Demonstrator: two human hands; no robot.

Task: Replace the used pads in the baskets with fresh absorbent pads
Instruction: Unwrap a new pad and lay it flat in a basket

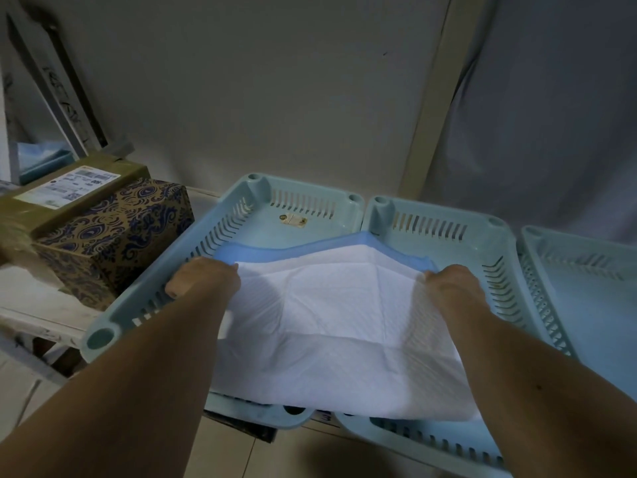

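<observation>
Step in hand: spreading a fresh pad (331, 305) over the baskets. Left hand (203, 279) pinching the pad's left edge, fingers curled round it; right hand (455, 288) gripping the right edge, a bit motion-blurred. Pad held taut between both hands, white face up, blue backing showing along the far edge. Hangs across the seam between left basket (262, 219) and middle basket (448, 222), near edge drooping over the front rims. Far floors of both baskets bare, no used pad visible there. Third basket (586, 270) at right, just beside the middle one, looks unlined too. Patterned box (113, 236) left of the baskets, touching or nearly so.

Next move probably: pick one basket, shift pad sideways over it, lower flat, tuck corners inside walls. Cannot tell which basket is the target. Risk: pad bridging two rims and bunching.
</observation>
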